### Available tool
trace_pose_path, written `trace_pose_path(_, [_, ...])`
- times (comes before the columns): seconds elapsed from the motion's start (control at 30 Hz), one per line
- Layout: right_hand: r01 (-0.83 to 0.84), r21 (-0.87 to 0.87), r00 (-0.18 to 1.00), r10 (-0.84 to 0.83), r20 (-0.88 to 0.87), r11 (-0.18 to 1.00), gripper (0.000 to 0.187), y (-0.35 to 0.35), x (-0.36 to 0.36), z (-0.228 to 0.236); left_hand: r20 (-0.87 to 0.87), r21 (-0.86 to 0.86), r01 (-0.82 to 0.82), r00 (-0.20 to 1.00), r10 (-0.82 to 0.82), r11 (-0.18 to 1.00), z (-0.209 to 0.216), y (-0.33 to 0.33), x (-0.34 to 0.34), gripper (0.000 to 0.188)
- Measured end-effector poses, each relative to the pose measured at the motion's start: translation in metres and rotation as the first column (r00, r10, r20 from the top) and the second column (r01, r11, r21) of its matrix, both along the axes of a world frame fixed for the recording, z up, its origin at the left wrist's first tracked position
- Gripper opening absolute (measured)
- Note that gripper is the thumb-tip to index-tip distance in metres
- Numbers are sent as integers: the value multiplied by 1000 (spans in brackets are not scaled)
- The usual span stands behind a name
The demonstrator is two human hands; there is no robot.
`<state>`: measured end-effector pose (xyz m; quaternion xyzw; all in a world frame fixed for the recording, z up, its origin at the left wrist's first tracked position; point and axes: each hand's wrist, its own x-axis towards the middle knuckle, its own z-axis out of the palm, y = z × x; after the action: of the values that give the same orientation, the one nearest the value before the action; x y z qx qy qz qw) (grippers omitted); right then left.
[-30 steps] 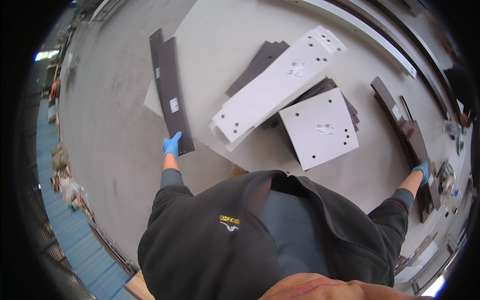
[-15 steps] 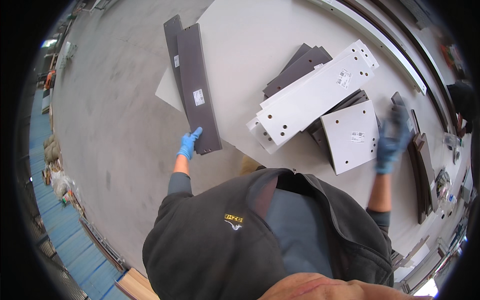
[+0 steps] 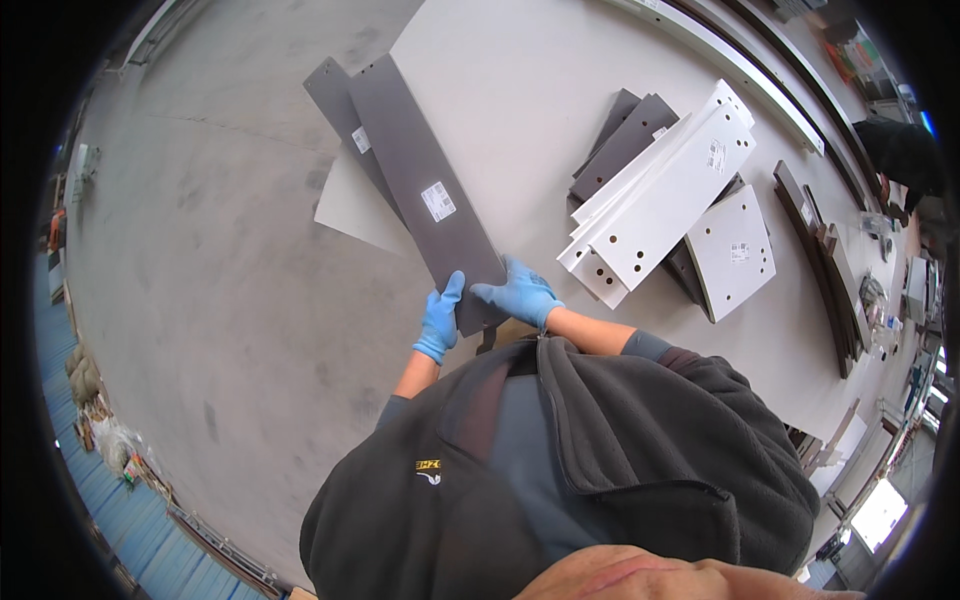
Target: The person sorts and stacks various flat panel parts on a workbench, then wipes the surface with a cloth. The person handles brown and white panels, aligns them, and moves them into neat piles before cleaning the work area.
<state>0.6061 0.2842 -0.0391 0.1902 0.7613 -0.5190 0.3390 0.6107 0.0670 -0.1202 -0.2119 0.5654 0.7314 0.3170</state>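
Observation:
A long dark grey board [image 3: 425, 180] with a white label slants from the table toward my body. My left hand [image 3: 440, 318], in a blue glove, grips the left edge of its near end. Gripping the right edge is my right hand [image 3: 520, 292], gloved alike, its thumb lying on top. Another dark grey board [image 3: 345, 120] lies partly under the first, its far end sticking out to the left. Right of my hands, a stack of white boards with round holes [image 3: 670, 195] rests across darker boards [image 3: 630, 150].
Everything lies on a pale grey tabletop [image 3: 500, 100]. At the right are a white squarish panel [image 3: 735, 250] and dark narrow curved pieces [image 3: 825, 270]. Long rails [image 3: 740, 60] run along the far right. Past the table's left edge is concrete floor [image 3: 200, 250]. A dark-clothed person [image 3: 900, 155] is at the far right.
My right hand has come from beside the panels at the right onto the near end of the dark grey board. That end has swung to the right and toward me, with my left hand on it.

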Motion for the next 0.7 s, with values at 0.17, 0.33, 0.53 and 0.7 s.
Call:
trace_pose_path(0.17, [-9,28,998,7,69,1000,85,1,-5,3,-20,-175,127,991,-133,976,6,-10,-16,65])
trace_pose_path(0.33, [-25,108,999,21,33,994,82,-2,-9,37,-35,132,-159,986,165,978,6,-37,-145,60])
trace_pose_path(0.53, [-47,104,999,49,-16,993,76,2,-21,82,-51,268,-250,961,273,930,-3,-10,-244,50])
trace_pose_path(0.7, [-145,143,982,161,-100,979,81,55,-31,118,-142,392,-269,927,347,880,41,28,-267,49])
